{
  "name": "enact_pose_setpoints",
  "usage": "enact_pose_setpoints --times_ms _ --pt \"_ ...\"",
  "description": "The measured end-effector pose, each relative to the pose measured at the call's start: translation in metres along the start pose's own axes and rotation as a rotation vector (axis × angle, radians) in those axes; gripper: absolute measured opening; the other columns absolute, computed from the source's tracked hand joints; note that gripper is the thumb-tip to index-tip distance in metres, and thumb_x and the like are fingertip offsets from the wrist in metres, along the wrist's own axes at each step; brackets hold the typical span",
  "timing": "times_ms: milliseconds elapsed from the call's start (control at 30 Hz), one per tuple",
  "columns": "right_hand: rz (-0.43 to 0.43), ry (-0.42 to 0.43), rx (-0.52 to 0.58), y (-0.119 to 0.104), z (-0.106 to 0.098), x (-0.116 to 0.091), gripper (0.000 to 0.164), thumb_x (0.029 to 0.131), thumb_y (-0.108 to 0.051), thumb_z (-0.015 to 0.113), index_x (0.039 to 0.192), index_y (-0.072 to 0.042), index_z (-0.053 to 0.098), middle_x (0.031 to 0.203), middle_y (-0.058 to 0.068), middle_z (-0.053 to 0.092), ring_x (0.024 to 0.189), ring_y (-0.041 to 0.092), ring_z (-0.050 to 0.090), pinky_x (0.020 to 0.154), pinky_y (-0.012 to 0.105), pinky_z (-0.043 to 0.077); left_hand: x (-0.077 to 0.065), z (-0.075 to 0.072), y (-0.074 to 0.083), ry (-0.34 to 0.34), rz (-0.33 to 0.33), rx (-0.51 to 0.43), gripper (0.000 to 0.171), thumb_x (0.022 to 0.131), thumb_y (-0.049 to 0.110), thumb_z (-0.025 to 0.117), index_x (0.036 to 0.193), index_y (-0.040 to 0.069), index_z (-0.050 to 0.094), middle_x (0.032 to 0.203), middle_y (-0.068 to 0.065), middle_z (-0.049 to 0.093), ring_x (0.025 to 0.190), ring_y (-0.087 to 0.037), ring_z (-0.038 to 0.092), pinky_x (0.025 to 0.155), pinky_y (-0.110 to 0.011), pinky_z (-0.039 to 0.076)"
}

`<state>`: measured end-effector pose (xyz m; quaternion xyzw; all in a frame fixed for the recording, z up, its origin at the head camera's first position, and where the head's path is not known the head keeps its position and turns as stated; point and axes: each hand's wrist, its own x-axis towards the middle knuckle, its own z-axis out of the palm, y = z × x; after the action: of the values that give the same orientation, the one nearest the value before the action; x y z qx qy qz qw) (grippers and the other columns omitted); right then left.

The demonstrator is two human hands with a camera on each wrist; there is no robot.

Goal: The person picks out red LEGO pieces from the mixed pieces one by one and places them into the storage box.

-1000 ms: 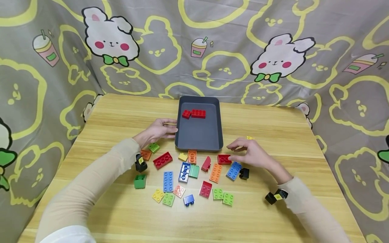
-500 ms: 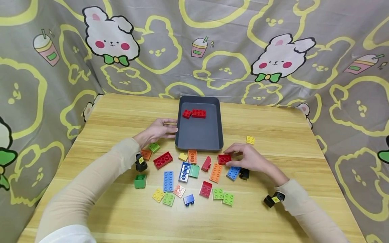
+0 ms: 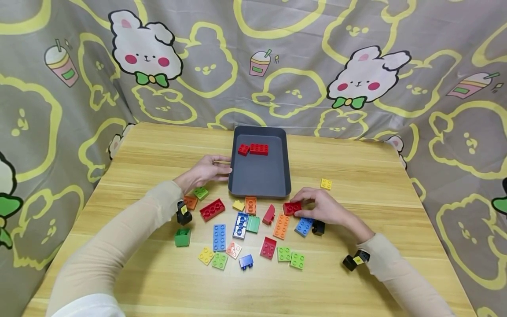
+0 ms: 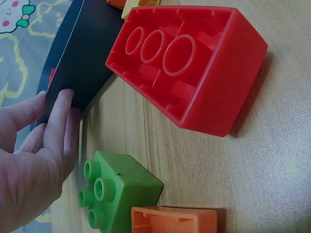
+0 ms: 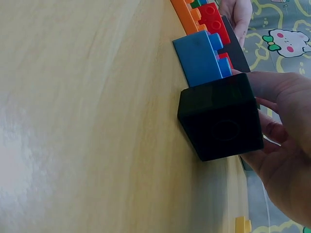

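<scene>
My left hand touches the left wall of the dark grey tray, its fingers fairly straight; the left wrist view shows fingertips against the outer wall. Two red bricks lie inside the tray near its far left. Right of the tray's near corner, my right hand pinches a red brick lying hollow side up, thumb on the near side and fingers on the far side. Under that hand's edge sit a blue brick and a black brick, which largely hide its fingertips in the right wrist view.
Several loose bricks cover the wooden table in front of the tray, among them an orange brick, a hollow-side-up red brick and a green brick. A yellow brick lies beyond my right hand. Patterned cloth hangs behind.
My right hand has moved slightly left and nearer, and its thumb and fingers have closed about the red brick. The yellow brick beyond it now shows fully. My left hand stays at the tray.
</scene>
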<state>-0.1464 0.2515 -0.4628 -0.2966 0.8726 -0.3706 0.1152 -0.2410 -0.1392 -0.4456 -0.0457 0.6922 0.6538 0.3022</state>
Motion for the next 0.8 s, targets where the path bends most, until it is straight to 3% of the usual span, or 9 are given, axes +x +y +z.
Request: enact_pose_setpoints --times_ms 433,800 --pt "-0.025 0.011 -0.015 -0.0012 -0.0005 -0.0017 0.03 0.087 -0.014 0.088 0.116 -0.018 0.08 0.113 -0.002 0.077 0.103 0.012 0.071 0.09 0.031 0.068 0.0006 0.0005 -0.0003 0.006 -0.001 -0.005 0.058 0.104 -0.004 0.06 0.159 0.001 0.042 0.155 -0.03 0.051 0.142 -0.045 0.056 0.107 -0.039 0.063" --pt "-0.015 0.01 0.011 -0.0088 -0.0052 -0.0066 0.03 0.087 -0.013 0.088 0.116 -0.015 0.08 0.112 0.001 0.077 0.103 0.017 0.072 0.089 0.034 0.069 0.0006 0.0001 -0.0009 0.007 0.0 -0.006 0.058 0.104 -0.003 0.061 0.158 0.001 0.042 0.154 -0.03 0.051 0.136 -0.039 0.061 0.107 -0.039 0.062"
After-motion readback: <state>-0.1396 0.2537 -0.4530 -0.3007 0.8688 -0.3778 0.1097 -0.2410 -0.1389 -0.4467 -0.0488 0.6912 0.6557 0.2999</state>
